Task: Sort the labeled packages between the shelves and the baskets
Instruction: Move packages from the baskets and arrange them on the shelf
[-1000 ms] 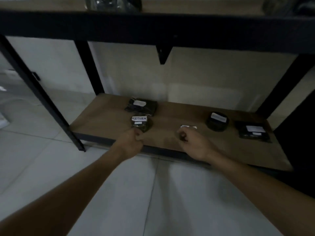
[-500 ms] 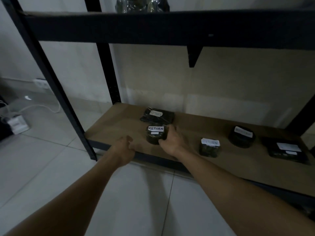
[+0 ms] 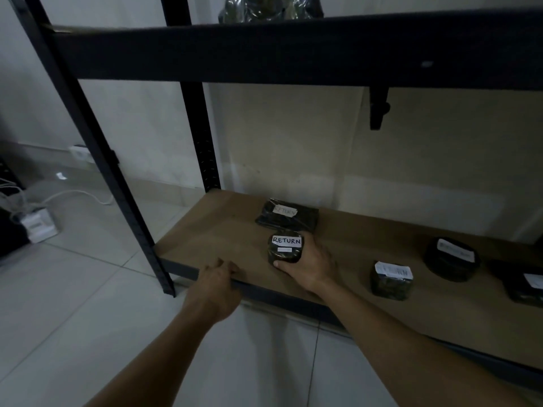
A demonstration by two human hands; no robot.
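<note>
Shelving fills the view: a dark metal rack (image 3: 97, 160) with a brown lower shelf (image 3: 211, 230) that serves as the landmark here. A second board crosses overhead, and shiny wrapped bundles (image 3: 264, 8) on it are cut off by the top edge.

Five dark packages lie on the lower shelf. At its back left sits a flat pack (image 3: 286, 217) with a faint "RETURN" tag. Just in front of that is the round pack (image 3: 285, 249) marked "RETURN" in clear black letters. Further right along the shelf stand a small block (image 3: 390, 282), a round tub (image 3: 451, 259), and a flat pack (image 3: 526, 286) cut by the frame edge; their tags are too blurred to read.

A second ago the left hand (image 3: 216, 284) was at the round pack and the right hand (image 3: 308, 267) was over the small block. Now the right hand has crossed over and closed its grip around the round pack, thumb in front and fingers behind, while the left has dropped back to the shelf's front lip, its grip curled loosely on nothing. I judge this pack is being picked next, probably bound for a return basket.

No basket shows anywhere. Whether the pack has lifted off the shelf cannot be told.
</note>
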